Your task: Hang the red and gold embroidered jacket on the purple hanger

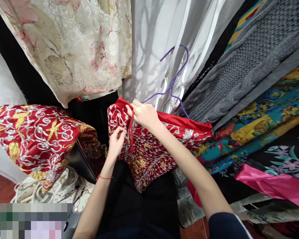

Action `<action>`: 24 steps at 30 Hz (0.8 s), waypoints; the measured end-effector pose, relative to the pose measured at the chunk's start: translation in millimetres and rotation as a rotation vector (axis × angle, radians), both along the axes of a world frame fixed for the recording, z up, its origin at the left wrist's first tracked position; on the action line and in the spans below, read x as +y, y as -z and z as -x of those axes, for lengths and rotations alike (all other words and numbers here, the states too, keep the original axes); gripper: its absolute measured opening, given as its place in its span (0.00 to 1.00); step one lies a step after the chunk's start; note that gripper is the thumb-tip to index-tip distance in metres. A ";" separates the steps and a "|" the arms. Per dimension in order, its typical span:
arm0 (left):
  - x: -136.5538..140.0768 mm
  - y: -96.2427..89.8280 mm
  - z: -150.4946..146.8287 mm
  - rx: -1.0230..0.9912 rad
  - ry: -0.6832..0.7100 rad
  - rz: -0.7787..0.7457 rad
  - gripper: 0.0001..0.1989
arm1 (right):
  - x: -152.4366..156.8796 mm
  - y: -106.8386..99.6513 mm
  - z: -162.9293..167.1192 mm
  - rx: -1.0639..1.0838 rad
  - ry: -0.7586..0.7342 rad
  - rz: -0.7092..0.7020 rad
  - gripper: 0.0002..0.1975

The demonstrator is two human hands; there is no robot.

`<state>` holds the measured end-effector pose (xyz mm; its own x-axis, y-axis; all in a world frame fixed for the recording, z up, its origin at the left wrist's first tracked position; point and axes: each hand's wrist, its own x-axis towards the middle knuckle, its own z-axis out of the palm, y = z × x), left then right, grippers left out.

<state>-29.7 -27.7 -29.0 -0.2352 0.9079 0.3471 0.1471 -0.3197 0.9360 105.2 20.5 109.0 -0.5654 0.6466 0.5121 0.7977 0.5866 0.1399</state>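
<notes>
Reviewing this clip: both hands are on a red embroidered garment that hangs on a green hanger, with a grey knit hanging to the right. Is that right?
Not quite: the head view shows the hanger is purple, not green. The rest holds: the left hand and right hand are both on the red embroidered garment, and a grey knit hangs to the right.

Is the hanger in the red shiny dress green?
No, the thin wire hanger is purple, and its hook rises above the red embroidered garment that the right hand grips at the top.
</notes>
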 end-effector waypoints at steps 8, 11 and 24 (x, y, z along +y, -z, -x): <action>-9.7 -10.6 -6.0 -0.103 0.127 -0.025 0.13 | -1.6 3.2 -0.4 0.002 0.001 0.022 0.27; -10.7 -15.4 -1.4 -0.077 0.160 -0.009 0.11 | -6.4 1.4 -2.2 0.050 -0.032 0.053 0.26; -8.7 -43.9 2.5 -0.230 0.271 0.024 0.16 | -12.8 -10.5 -11.9 0.125 -0.155 0.137 0.26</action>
